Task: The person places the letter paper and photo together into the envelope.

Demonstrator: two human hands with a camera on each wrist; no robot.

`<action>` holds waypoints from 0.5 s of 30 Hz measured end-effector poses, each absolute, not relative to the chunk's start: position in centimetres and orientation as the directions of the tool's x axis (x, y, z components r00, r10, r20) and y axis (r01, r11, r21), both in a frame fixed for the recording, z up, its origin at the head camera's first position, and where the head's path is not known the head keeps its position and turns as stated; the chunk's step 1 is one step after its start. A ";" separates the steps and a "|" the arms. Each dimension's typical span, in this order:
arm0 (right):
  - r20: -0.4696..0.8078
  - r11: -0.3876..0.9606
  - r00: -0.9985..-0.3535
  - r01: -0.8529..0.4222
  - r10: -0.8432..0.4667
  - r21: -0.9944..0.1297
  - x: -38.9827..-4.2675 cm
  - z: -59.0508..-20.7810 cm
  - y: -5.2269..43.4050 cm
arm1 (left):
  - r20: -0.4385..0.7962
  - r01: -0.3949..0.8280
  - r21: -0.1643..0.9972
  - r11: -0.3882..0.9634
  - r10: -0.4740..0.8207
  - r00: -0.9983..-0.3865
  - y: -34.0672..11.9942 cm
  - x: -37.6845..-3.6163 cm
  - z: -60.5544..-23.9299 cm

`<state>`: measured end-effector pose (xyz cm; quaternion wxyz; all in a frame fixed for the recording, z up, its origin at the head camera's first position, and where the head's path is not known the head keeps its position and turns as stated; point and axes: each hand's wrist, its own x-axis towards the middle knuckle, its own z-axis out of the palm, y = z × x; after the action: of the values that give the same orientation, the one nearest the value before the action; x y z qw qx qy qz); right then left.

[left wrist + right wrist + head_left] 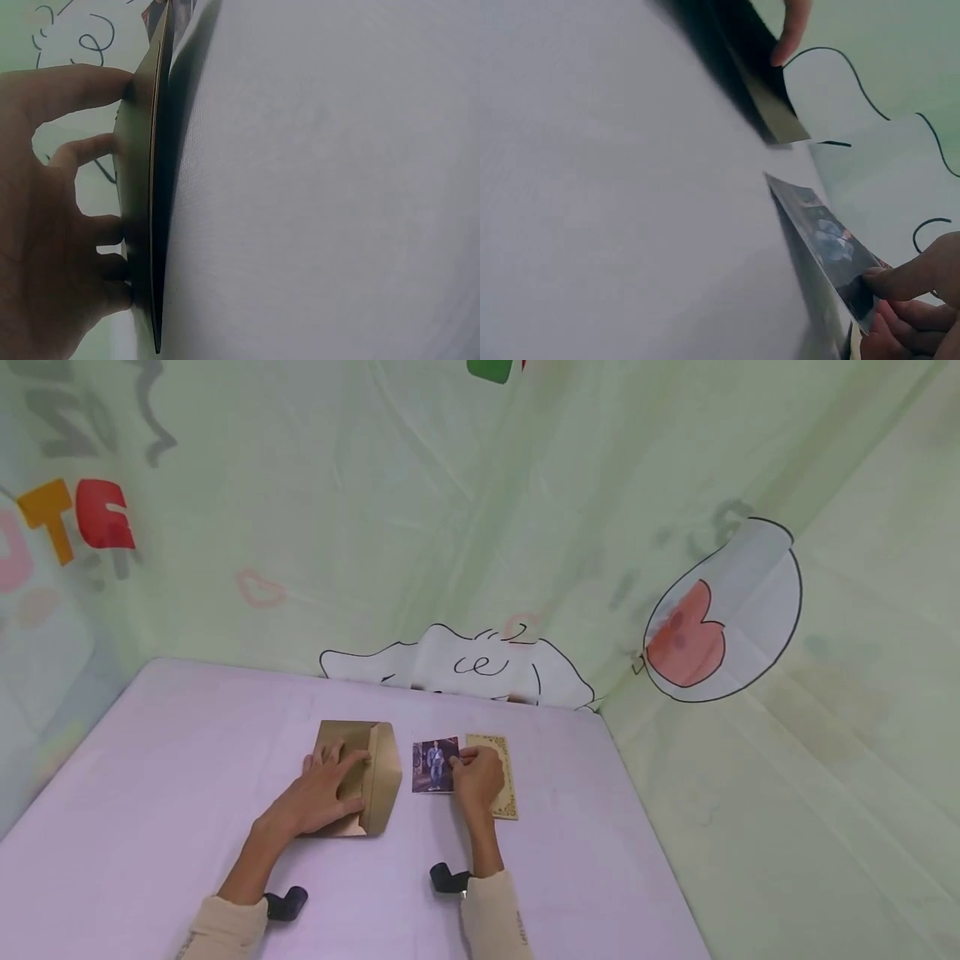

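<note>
A splayed left hand [321, 795] seems to steady the gold envelope [385, 777] while the right hand [480, 779] pinches the photo [431, 767] by its edge

Here on the left you've got the envelope [386, 772], stiff paper with a metallic gold sheen, smooth along the flap. Right of it, your photo [432, 765]: thin print paper, glossy, catching light across its face. Farther right, the card [506, 802] reads as matt cream paper with a printed border. Below, your tablecloth [585, 835] looks like matt, finely textured cloth. Far side, the curtain [360, 535]: thin, creased fabric. Nearest you, soft matt cloth sleeves [495, 914] and smooth black plastic-looking wrist mounts [447, 879].
</note>
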<state>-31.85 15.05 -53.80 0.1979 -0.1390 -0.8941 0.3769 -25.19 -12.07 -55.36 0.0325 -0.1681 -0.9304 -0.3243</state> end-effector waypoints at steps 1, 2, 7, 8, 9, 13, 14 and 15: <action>0.215 0.641 -0.889 0.108 0.405 -0.760 -31.8 -53.6 15.1 | 0.173 0.336 0.591 0.733 0.292 -0.941 -12.1 -25.2 -55.4; 0.178 0.595 -0.895 0.113 0.409 -0.796 -31.8 -53.3 15.2 | 0.176 0.339 0.590 0.733 0.293 -0.940 -12.1 -25.3 -55.4; -0.036 0.244 -0.917 0.143 0.397 -0.959 -31.2 -52.0 15.9 | 0.187 0.345 0.591 0.730 0.292 -0.938 -12.1 -25.3 -55.4; -0.066 0.172 -0.919 0.143 0.389 -0.975 -31.0 -51.8 16.0 | 0.185 0.345 0.591 0.729 0.294 -0.938 -12.1 -25.3 -55.4; -0.094 0.109 -0.919 0.146 0.382 -0.983 -31.0 -51.6 16.1 | 0.182 0.344 0.592 0.729 0.295 -0.938 -12.0 -25.3 -55.4; -0.187 -0.048 -0.921 0.182 0.342 -0.982 -31.0 -51.4 16.1 | 0.171 0.338 0.588 0.735 0.296 -0.940 -12.0 -25.3 -55.3; -0.207 -0.070 -0.923 0.195 0.325 -0.978 -31.0 -51.4 15.9 | 0.172 0.337 0.588 0.735 0.294 -0.940 -12.0 -25.3 -55.3; -0.225 -0.083 -0.925 0.210 0.307 -0.974 -31.0 -51.4 15.7 | 0.174 0.336 0.588 0.735 0.291 -0.941 -12.0 -25.3 -55.2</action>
<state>-31.01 15.74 -51.42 0.0342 -0.1908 -0.6764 0.7106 -25.28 -12.00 -55.19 0.0351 -0.1685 -0.9308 -0.3224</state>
